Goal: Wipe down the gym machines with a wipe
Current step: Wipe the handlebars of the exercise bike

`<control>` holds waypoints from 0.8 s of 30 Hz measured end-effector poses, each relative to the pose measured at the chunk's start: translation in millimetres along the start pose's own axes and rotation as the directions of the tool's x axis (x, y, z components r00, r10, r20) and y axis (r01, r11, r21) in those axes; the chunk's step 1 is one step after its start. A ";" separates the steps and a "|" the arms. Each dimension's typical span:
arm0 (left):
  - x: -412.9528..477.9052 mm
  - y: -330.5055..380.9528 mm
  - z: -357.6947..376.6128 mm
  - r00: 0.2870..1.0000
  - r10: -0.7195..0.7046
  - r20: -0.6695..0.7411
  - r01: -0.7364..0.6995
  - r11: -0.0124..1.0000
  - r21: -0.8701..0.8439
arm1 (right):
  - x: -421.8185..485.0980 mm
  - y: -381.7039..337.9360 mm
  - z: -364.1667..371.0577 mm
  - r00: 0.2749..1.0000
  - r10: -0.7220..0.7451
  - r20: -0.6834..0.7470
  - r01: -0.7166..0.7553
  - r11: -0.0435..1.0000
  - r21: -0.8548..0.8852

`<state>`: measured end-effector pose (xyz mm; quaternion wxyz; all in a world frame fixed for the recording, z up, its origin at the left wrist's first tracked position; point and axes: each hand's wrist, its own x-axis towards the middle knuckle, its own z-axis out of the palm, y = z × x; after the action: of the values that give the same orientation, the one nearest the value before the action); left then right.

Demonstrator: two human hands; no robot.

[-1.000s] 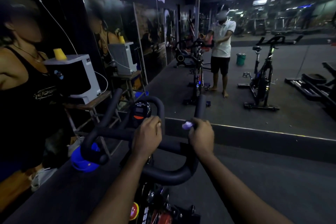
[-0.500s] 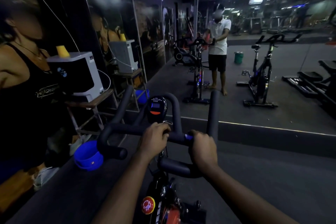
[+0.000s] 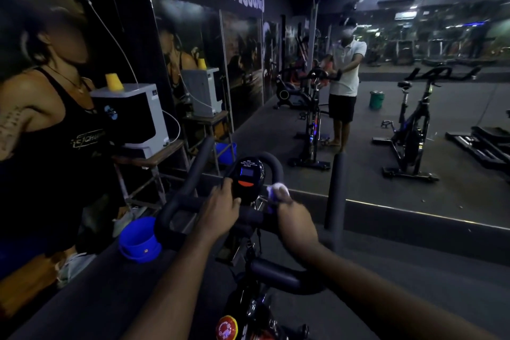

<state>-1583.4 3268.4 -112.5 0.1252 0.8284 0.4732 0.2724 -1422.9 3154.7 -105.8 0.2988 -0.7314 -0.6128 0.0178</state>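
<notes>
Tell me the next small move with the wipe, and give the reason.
Probably slide the wipe up along the curved loop bar behind the console. The right hand presses it against that bar's lower right end, while the left hand holds the crossbar beside the console.

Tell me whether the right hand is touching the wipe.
Touching. The head view shows the right hand gripping the white wipe in its fingers.
</notes>
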 end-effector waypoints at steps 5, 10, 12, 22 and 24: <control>1.9 -3.2 11.4 0.998 -0.057 0.033 0.052 0.989 0.136 | -3.2 -0.4 2.6 0.996 -0.063 -0.061 0.059 0.995 -0.080; 2.4 -9.0 12.9 0.997 0.045 -0.059 -0.039 0.995 0.089 | 73.1 17.8 -6.2 0.982 -0.045 -0.183 0.071 0.988 0.134; 7.2 -15.2 15.2 0.991 0.083 -0.101 -0.072 0.992 0.104 | 79.6 19.4 2.3 0.996 -0.058 -0.069 0.059 0.998 0.020; 40.3 -17.8 -3.9 0.989 -0.068 -0.128 0.069 0.998 0.005 | 166.0 10.5 -17.4 0.992 -0.103 0.071 0.105 0.994 -0.016; 45.6 -19.3 -7.0 0.987 -0.064 -0.145 0.067 0.998 0.016 | 185.6 4.4 -19.1 0.972 -0.164 0.167 0.166 0.986 0.002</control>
<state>-1582.8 3316.9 -100.6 0.0912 0.7917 0.5109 0.3223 -1365.4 3314.8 -29.0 0.2425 -0.6758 -0.6942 0.0505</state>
